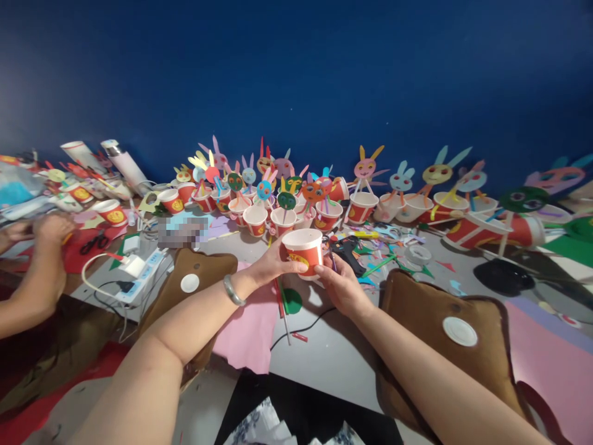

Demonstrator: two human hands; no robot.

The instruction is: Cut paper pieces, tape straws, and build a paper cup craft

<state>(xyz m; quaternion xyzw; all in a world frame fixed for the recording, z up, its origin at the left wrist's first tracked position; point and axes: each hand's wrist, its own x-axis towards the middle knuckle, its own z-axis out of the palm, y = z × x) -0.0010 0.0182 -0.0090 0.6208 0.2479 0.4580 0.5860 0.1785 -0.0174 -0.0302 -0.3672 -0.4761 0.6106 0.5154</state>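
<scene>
A red and white paper cup (302,238) with a yellow emblem is held up in front of me, its open mouth facing up. My left hand (274,262) is closed round its left side, a bangle on that wrist. At the cup's lower right, my right hand (343,285) grips with the thumb against the wall. A thin dark purple item (333,262) shows by the right fingers; its kind is unclear. Behind the cup lies a black glue gun (348,253). Below it on the table are a green paper circle (291,301) and thin sticks.
Several paper cups with rabbit figures (264,188) line the blue wall (296,74). Brown cushions (451,327) lie on both sides, near pink paper (245,334). At left are a power strip (147,275), scissors (94,242) and another person's hands (53,228). A cable crosses the table.
</scene>
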